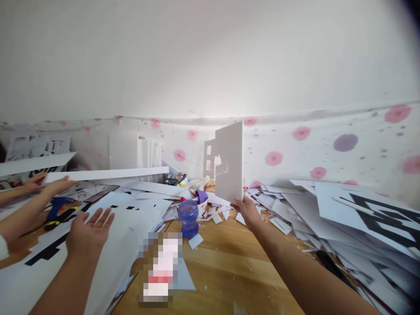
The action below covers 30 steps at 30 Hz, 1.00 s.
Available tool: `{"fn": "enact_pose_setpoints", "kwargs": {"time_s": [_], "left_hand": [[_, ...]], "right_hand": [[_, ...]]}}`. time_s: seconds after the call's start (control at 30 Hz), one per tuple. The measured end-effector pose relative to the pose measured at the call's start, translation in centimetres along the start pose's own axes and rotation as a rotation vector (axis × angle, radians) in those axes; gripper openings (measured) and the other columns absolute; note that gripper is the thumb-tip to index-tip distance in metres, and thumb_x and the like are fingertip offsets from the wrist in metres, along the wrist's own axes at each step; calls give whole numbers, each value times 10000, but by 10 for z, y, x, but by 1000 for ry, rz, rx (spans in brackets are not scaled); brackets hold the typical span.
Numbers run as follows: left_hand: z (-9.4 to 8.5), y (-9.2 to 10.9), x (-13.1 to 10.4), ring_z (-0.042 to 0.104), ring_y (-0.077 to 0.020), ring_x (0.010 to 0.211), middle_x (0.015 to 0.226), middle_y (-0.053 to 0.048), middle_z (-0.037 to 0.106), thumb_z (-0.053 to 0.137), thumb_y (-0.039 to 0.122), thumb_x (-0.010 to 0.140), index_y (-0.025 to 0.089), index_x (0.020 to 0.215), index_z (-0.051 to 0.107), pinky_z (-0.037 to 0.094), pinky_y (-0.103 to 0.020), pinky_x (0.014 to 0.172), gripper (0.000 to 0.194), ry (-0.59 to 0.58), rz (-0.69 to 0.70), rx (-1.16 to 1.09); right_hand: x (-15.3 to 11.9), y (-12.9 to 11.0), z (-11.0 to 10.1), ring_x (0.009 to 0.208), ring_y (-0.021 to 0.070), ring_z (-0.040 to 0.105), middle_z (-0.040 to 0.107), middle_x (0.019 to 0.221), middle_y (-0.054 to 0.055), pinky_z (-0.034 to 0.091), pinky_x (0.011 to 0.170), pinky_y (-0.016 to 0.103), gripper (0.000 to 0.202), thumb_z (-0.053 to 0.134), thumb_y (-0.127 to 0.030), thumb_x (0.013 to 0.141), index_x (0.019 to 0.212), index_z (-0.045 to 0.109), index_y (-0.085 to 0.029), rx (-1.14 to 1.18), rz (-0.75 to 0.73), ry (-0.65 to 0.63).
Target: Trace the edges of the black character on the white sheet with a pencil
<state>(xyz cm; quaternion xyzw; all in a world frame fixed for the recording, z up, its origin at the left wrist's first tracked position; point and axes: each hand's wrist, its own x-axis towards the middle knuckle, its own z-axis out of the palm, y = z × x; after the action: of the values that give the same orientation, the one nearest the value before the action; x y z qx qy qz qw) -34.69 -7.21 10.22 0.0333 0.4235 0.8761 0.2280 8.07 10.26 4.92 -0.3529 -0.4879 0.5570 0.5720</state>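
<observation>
My right hand point(247, 211) grips the lower corner of a white foam board piece point(231, 162), which stands upright above the table with a notch cut into its left edge. Palm up and fingers spread, my left hand point(90, 229) holds nothing; it is over large white sheets point(121, 227) with black cut shapes. Between my hands a blue-purple plastic cup point(188, 218) stands on the wooden table point(229, 253). Behind the held board, another white piece with window-like openings point(208, 158) shows in part.
At the left, another person's hands point(54, 183) hold a long white strip point(108, 173). A blue and black tool point(61, 210) lies below them. Stacked white sheets point(328, 214) cover the right side, with a black handle point(333, 267) nearby. Scraps and a white tub point(202, 205) sit mid-table. One item is pixelated.
</observation>
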Motion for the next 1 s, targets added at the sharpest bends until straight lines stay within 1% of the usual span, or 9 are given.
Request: {"fn": "enact_pose_setpoints", "kwargs": {"time_s": [0.17, 0.27, 0.4, 0.47, 0.57, 0.7, 0.77, 0.9, 1.0], "left_hand": [[-11, 0, 10, 537, -267, 1239, 1229, -39, 600, 531, 504, 858, 280, 839, 465, 542, -392, 886, 234, 6, 12, -6], [-11, 2, 18, 526, -291, 1245, 1290, -52, 570, 530, 535, 862, 274, 872, 479, 543, -419, 880, 266, -1, 12, -24], [-6, 7, 25, 551, -250, 1225, 1386, -60, 495, 472, 552, 899, 272, 907, 473, 549, -379, 865, 280, -10, 2, -31], [-2, 8, 26, 569, -238, 1205, 1397, -62, 480, 477, 560, 895, 268, 912, 466, 548, -371, 867, 292, -24, -5, -31], [4, 8, 26, 592, -247, 1175, 1380, -85, 487, 485, 556, 893, 254, 918, 454, 534, -398, 897, 305, -47, -6, -27], [9, 5, 27, 592, -255, 1172, 1340, -115, 498, 404, 509, 941, 233, 985, 433, 480, -455, 977, 281, -39, 41, -12], [11, 5, 29, 591, -261, 1172, 1326, -128, 494, 380, 500, 950, 214, 1036, 417, 466, -473, 990, 302, -42, 63, 3], [16, 9, 40, 576, -266, 1179, 1345, -149, 469, 376, 523, 941, 167, 1147, 379, 466, -461, 977, 412, -68, 116, 55], [22, 15, 55, 571, -274, 1170, 1370, -153, 444, 340, 477, 953, 149, 1208, 342, 479, -486, 940, 416, -77, 161, 115]], "right_hand": [[8, 4, 10, 897, 238, 694, 728, 1019, 77, 553, 839, 377, 313, 694, -393, 649, 892, 673, -198, 2, -1, -2], [9, 7, 13, 872, 249, 701, 736, 976, 73, 560, 809, 375, 303, 698, -386, 641, 879, 673, -202, 2, 7, 9], [8, 9, 16, 809, 241, 708, 741, 922, 63, 563, 808, 387, 293, 709, -360, 629, 870, 674, -197, 16, 13, 14], [8, 9, 17, 795, 233, 707, 739, 917, 59, 560, 824, 392, 303, 711, -363, 626, 875, 674, -195, 27, 12, 14], [7, 9, 17, 778, 228, 706, 737, 912, 57, 555, 840, 400, 330, 720, -381, 617, 883, 674, -191, 37, 9, 17], [4, 8, 17, 790, 236, 705, 738, 910, 60, 552, 849, 407, 340, 732, -399, 613, 876, 677, -191, 40, 5, 17], [1, 7, 16, 821, 243, 704, 740, 931, 65, 552, 856, 409, 340, 739, -411, 612, 869, 680, -195, 45, 4, 16], [-3, 7, 11, 869, 247, 697, 740, 945, 57, 548, 879, 410, 353, 765, -408, 595, 865, 686, -194, 64, 5, 23], [-6, 10, 5, 870, 233, 692, 737, 948, 40, 544, 903, 404, 362, 783, -396, 579, 865, 693, -193, 82, 6, 27]]}}
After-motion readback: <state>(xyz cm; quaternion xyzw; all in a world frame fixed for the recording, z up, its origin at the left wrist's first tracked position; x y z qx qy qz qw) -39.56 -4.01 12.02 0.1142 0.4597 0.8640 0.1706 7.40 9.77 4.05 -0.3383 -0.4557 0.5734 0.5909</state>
